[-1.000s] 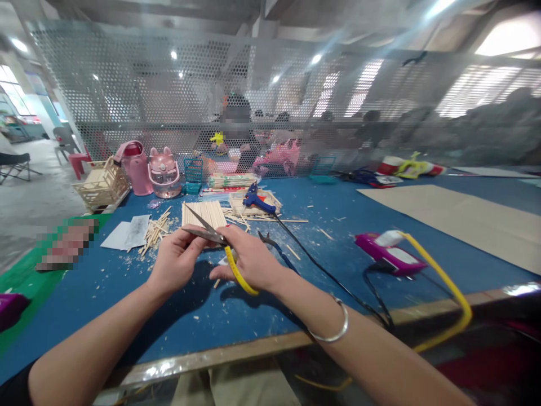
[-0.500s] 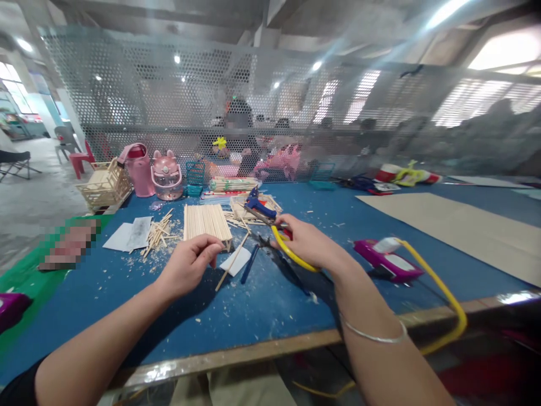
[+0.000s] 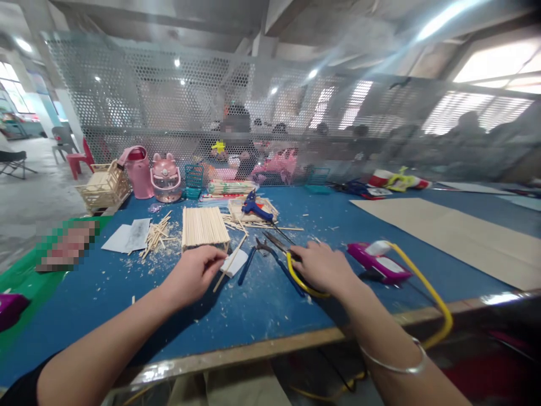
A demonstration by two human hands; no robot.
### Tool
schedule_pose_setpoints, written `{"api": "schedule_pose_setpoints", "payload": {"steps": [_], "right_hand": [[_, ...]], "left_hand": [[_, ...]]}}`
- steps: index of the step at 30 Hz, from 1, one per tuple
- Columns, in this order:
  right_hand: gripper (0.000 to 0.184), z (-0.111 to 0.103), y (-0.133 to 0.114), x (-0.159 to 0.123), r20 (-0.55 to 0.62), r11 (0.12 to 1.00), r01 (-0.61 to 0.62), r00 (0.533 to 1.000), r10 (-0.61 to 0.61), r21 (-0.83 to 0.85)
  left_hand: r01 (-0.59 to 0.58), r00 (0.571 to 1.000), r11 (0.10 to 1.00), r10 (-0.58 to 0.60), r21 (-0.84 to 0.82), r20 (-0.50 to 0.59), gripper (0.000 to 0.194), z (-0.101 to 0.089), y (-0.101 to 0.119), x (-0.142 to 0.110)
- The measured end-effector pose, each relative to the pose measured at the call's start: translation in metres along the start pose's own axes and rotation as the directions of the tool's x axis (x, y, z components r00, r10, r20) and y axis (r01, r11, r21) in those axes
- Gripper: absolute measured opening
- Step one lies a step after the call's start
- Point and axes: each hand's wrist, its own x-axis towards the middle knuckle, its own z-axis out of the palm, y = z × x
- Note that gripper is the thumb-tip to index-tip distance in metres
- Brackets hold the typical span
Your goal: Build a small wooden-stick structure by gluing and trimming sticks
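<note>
My right hand [image 3: 323, 265] is closed around the yellow handles of a pair of scissors [image 3: 276, 243], its blades pointing away to the left, low over the blue table. My left hand [image 3: 196, 276] is curled with its fingertips together; whether anything is in them is hidden. Just beyond it stands a small bamboo-stick structure [image 3: 205, 226] with a flat slatted top. A loose thin stick [image 3: 231, 261] lies slanted across a white paper piece [image 3: 240, 261] beside the left fingertips. Blue-handled pliers [image 3: 248, 266] lie spread between my hands. Behind them rests a blue glue gun [image 3: 258, 210].
A pile of short sticks [image 3: 158, 234] and paper sheets [image 3: 129, 235] lie left. A purple device [image 3: 378, 264] with a yellow strap is right of my hand, near brown cardboard [image 3: 426, 225]. Pink bottles [image 3: 165, 177] stand before the perforated screen [image 3: 169, 101].
My right hand has moved right and down with the scissors, away from the glue gun. My left hand has shifted slightly right, closer to the loose stick.
</note>
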Motion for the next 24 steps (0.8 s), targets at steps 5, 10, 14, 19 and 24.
{"api": "schedule_pose_setpoints", "payload": {"steps": [5,10,14,19,24], "right_hand": [[0.026,-0.037,-0.056,0.004,-0.292,0.807,0.536,0.835,-0.466,0.246],[0.025,-0.053,-0.097,0.017,-0.237,0.529,0.764,0.628,-0.741,0.37],[0.025,-0.051,-0.093,0.033,-0.319,0.573,0.754,0.655,-0.684,0.32],[0.023,-0.045,-0.082,0.043,-0.397,0.554,0.695,0.718,-0.571,0.459],[0.021,-0.045,-0.087,0.038,-0.417,0.437,0.669,0.73,-0.542,0.601]], "left_hand": [[-0.058,0.993,0.986,0.072,0.153,-0.09,0.025,0.0,-0.008,-0.002],[-0.093,0.969,0.971,0.139,0.218,-0.206,0.027,-0.004,-0.012,-0.001],[-0.075,0.967,0.91,0.166,0.408,-0.191,0.025,-0.012,-0.013,0.003],[0.001,0.98,0.854,0.103,0.52,-0.171,0.026,-0.02,-0.015,0.008],[-0.007,0.983,0.873,0.095,0.488,-0.155,0.026,-0.018,-0.009,0.008]]}}
